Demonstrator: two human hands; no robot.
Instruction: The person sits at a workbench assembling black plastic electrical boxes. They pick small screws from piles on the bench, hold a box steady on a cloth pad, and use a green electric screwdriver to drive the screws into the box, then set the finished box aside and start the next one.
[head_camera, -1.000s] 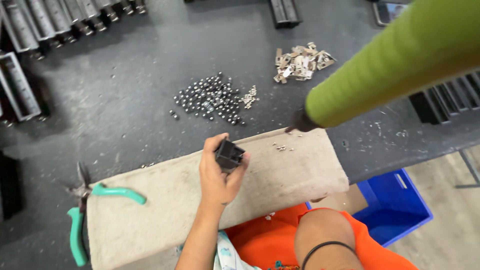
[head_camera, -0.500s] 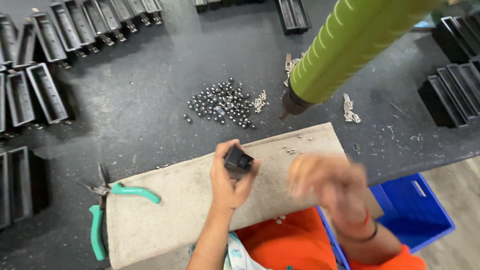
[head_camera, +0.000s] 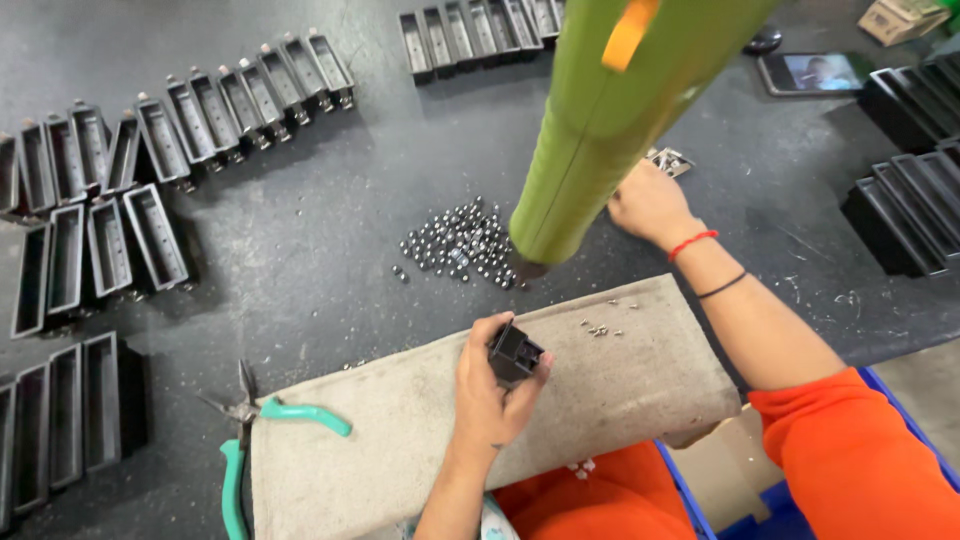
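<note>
On the dark table (head_camera: 300, 260), left hand (head_camera: 490, 390) grips a black block (head_camera: 514, 353); right hand (head_camera: 650, 205), perhaps loosely curled, touches metal clips (head_camera: 668, 160).

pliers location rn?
Head view, lower left: the teal-handled pliers lie at the left end of the grey pad, left of the left hand.

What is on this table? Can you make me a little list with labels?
left hand: holds a small black block over the grey pad
right hand: reaches to small metal clips
green tool: hangs tip-down above the table
steel balls: loose pile
pliers: teal handles, at the pad's left end
black trays: rows at the left
</note>
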